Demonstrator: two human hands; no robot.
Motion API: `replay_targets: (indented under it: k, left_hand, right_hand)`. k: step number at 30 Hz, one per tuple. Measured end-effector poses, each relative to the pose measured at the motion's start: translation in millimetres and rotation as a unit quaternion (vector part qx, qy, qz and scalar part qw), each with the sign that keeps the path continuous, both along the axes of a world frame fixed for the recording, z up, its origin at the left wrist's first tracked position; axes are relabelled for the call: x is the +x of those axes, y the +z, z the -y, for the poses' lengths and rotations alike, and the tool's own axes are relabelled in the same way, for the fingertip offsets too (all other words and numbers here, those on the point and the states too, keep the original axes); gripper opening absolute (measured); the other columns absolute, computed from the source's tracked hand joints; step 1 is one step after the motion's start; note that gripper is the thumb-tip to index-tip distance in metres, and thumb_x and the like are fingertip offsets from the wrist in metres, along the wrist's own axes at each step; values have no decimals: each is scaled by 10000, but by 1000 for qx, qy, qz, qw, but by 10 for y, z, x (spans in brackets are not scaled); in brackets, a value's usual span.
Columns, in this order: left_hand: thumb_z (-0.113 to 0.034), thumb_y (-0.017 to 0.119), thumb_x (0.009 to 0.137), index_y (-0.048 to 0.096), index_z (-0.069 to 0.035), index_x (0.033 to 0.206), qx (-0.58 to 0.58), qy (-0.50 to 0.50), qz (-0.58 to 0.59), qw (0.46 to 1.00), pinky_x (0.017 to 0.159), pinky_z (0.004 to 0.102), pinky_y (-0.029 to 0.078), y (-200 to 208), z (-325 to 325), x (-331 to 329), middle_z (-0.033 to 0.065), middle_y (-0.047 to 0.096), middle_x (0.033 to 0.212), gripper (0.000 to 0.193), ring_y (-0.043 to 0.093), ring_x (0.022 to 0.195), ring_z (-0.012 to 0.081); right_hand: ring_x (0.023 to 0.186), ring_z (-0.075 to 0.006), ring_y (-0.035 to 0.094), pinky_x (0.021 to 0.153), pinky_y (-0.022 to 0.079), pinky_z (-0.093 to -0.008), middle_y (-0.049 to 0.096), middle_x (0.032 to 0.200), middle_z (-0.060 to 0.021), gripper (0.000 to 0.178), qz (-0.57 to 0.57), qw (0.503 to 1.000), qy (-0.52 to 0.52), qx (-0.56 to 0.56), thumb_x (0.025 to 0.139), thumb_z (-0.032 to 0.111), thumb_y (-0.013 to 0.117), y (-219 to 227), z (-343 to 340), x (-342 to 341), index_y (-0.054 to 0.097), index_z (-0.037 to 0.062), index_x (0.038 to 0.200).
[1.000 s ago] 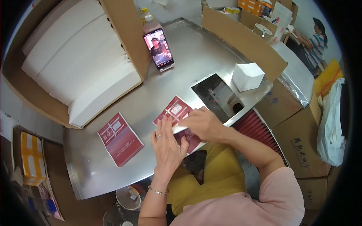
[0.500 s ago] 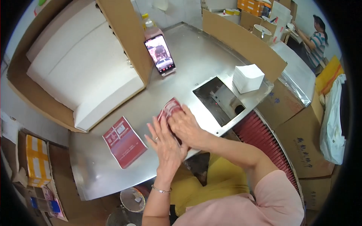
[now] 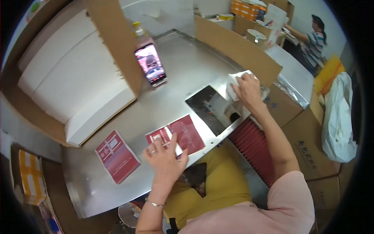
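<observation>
My left hand [image 3: 165, 160] rests with fingers spread on a flat red printed packet [image 3: 191, 132] near the front edge of the metal table. A narrow white strip [image 3: 176, 146] shows across the packet beside my fingers; whether it is a flap or a separate piece I cannot tell. Further right, my right hand [image 3: 248, 91] has its fingers closed on white paper [image 3: 232, 87] at the stack of square white sheets, hiding most of it. A second red packet [image 3: 118, 156], or a small pile of them, lies to the left of my left hand.
A rectangular opening [image 3: 212, 111] is cut in the metal table [image 3: 181, 58]. A lit phone [image 3: 150, 65] leans against a bottle. White material fills a large cardboard box [image 3: 117, 50] at left. Many red packets [image 3: 253, 150] stand below the table's right edge. Another person [image 3: 314, 45] works far right.
My right hand has left the red packet and moved right to the white stack. The packet, bent up between both hands before, now lies flat under my left hand. The view has shifted slightly.
</observation>
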State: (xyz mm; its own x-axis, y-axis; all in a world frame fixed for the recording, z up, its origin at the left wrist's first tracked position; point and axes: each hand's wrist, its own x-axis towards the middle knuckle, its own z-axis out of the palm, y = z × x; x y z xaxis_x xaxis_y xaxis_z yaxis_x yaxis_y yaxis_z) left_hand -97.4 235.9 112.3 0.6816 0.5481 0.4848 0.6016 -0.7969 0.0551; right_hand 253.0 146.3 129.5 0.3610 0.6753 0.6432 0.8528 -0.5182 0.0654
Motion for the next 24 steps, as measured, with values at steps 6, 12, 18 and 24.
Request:
replay_targets:
  k: [6,12,18,24]
  left_hand:
    - [-523,749,748,668,-79,1160,-22,-14,6,1000,928,504,345,-24,-69,-71,177,547,1206,611,472,1145,374]
    - [-630,714,759,669,-50,1145,-35,21,-49,998,821,470,378,41,-38,-89,156,589,1152,699,518,964,345]
    - [-190,684,843,618,-8,1137,-109,-93,37,989,804,461,475,-60,70,93,196,559,1104,352,550,964,358]
    - [-264,766,709,560,17,1249,-186,-102,33,977,782,458,462,33,2,-170,199,549,1023,642,550,960,359]
  right_hand:
    - [905,-337,610,784,481,-492,645,841,-179,310,-96,994,13,47,886,219,605,87,-34,99,703,-12,702]
    - [930,-364,598,820,480,-507,641,876,-199,228,-171,984,50,17,842,173,595,182,86,89,723,-10,795]
    - [896,-353,617,815,482,-480,654,945,-174,307,-29,987,93,127,762,-4,593,6,143,103,720,23,1040]
    - [871,-304,587,1044,412,-580,588,947,-139,317,-39,850,524,-40,802,162,588,152,86,-1954,656,54,1092]
